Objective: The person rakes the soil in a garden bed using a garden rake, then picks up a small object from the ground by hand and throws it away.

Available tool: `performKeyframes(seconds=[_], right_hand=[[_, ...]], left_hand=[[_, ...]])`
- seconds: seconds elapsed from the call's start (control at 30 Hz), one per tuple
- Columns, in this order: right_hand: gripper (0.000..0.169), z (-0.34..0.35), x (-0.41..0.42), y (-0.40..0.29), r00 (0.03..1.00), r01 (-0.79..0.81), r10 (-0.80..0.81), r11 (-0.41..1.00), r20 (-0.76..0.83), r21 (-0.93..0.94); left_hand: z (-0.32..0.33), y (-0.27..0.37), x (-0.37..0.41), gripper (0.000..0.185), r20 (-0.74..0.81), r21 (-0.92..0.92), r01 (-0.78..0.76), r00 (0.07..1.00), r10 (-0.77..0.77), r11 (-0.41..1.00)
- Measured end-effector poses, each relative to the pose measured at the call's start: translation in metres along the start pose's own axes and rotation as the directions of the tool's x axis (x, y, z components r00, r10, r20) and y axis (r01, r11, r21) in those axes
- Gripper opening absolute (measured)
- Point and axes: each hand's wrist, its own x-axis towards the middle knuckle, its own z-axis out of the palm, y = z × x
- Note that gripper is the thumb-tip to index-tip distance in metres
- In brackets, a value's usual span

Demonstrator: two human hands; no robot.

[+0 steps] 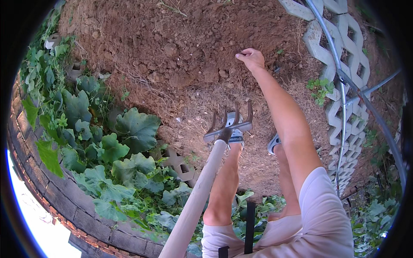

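Note:
My right hand (251, 60) reaches forward over loose reddish-brown soil (155, 42). Its thumb and fingers are drawn together, and I can make out no object between them. My left hand is out of view. A four-tined fork hoe (226, 130) has a pale wooden handle (195, 193) that slants up from the bottom edge. Its dark metal tines point away from me and overlap my clog (237, 137) in the picture. The handle's lower end runs out of frame, so what holds it is hidden.
Broad-leaved vines (129, 164) grow along the left, beside a curved block wall (61, 200). Hollow concrete pavers (347, 64) line the right, with metal pipes (335, 54) crossing above them. Dry straw-like litter (206, 100) covers the ground near my feet.

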Motion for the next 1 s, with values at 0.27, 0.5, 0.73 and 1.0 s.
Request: performKeyframes(seconds=[0.27, 0.5, 0.73, 1.0], right_hand=[[0.044, -0.004, -0.017, 0.014, 0.952, 0.306, -0.304, 0.95, 0.041, -0.068], [0.048, -0.003, -0.013, 0.023, 0.928, 0.372, -0.367, 0.912, 0.065, -0.171], [0.048, -0.041, -0.054, 0.007, 0.986, 0.054, -0.141, 0.786, 0.093, 0.616], [0.05, -0.214, -0.224, 0.006, 0.999, -0.046, 0.013, 0.481, 0.046, 0.875]], left_hand=[[0.001, 0.004, -0.002, 0.033, -0.013, 0.001, 0.006, 1.0, -0.006, 1.0], [0.006, 0.007, -0.005, 0.034, -0.01, 0.007, 0.005, 1.0, -0.005, 1.0], [0.009, 0.018, -0.006, 0.034, 0.027, -0.019, -0.012, 1.0, 0.012, 1.0], [0.037, 0.042, 0.022, 0.034, 0.177, -0.207, -0.061, 0.979, 0.099, 0.976]])
